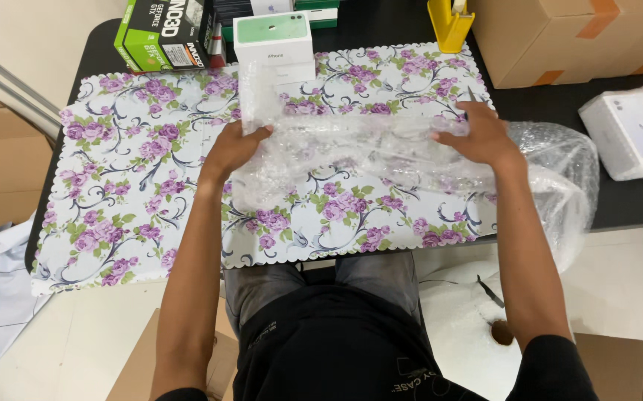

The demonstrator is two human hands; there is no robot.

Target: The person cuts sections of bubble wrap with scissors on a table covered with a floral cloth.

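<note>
Both hands, left hand (234,148) and right hand (477,137), grip clear bubble wrap (366,160), fingers closed on its edges, partly hidden

Lighting: bright, even, from overhead; I see only soft shadows under the surface (559,104). Glare: white sheen on the bubble wrap (381,152). Focus: sharp throughout; mild edge stretching.

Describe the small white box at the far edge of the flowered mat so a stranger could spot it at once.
Start at the flowered mat that covers the black table, and follow it to its far edge, just beyond the bubble wrap that both hands hold. There stands a small white box. Its pale green top sets it apart from the green and black box to its left and the yellow tape holder to its right.
</note>
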